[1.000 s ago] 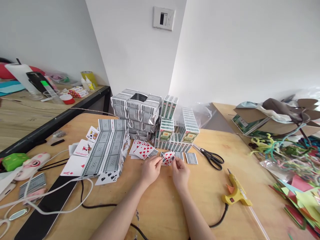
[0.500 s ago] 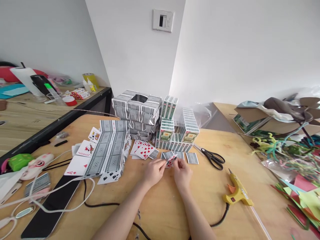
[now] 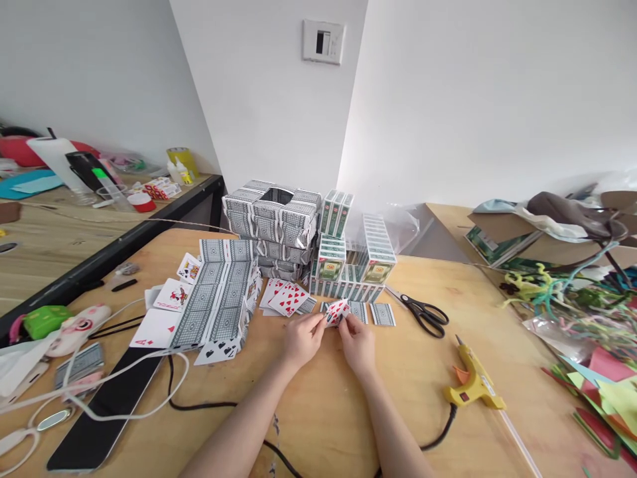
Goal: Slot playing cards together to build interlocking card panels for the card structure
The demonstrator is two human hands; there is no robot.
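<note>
Left hand (image 3: 302, 340): our fingers (image 3: 316, 322) pinched a red-pipped card (image 3: 336, 312) | right hand (image 3: 358, 344): ours pinched its other side | (black-handled scissors (image 3: 412, 305) lay rightward)

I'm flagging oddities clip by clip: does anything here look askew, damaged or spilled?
The top card-covered box looks crumpled and shiny at its near right corner, unlike its flatter sides. Coloured paper scraps lie jumbled at the right edge, against the neatly stacked card packs. The held playing card shows too small to judge.
</note>
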